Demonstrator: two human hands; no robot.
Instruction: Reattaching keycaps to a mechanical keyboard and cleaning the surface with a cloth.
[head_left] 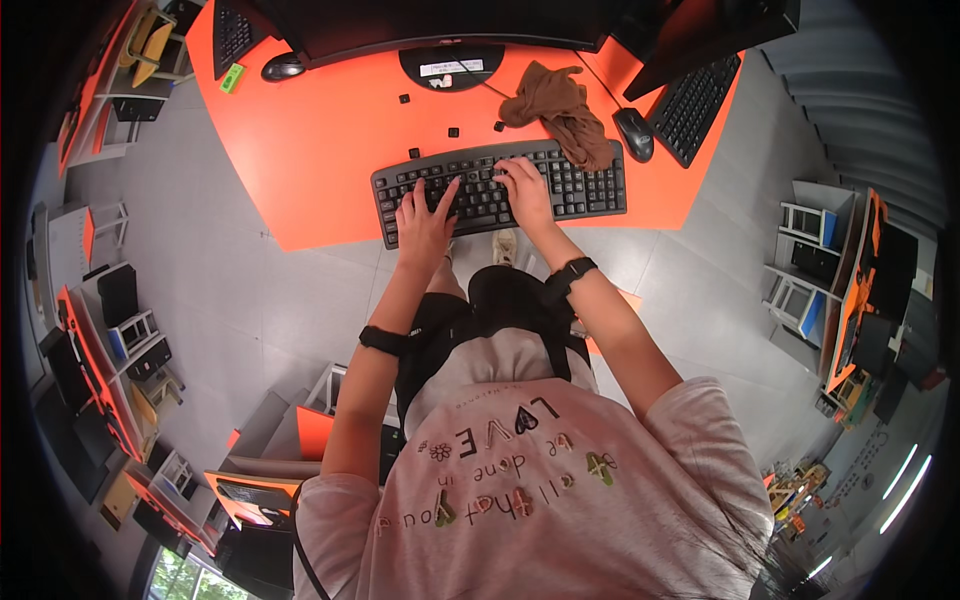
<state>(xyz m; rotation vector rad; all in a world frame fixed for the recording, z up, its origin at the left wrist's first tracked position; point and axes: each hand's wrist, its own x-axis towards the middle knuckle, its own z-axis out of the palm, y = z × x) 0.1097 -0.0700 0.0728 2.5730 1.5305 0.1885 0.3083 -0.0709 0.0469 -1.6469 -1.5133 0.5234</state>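
Note:
A black keyboard [590,200] lies near the front edge of the orange table. My left hand [425,228] rests on its left part, fingers spread over the keys and holding nothing. On the middle of the keyboard is my right hand [527,192], its fingers bent and drawn together at the upper key rows. What sits between those fingertips, if anything, is too small to make out. Loose black keycaps lie behind the keyboard: one keycap [414,153] close to its back edge, another keycap [453,132] farther back, and a third keycap [404,98] toward the monitor. A brown cloth [560,105] drapes onto the keyboard's back right.
A monitor [430,25] stands at the back on its black base [415,68]. To the right are a mouse [633,135] and a second keyboard [697,110]. At the back left lie another mouse [283,67] and a small green packet [232,78].

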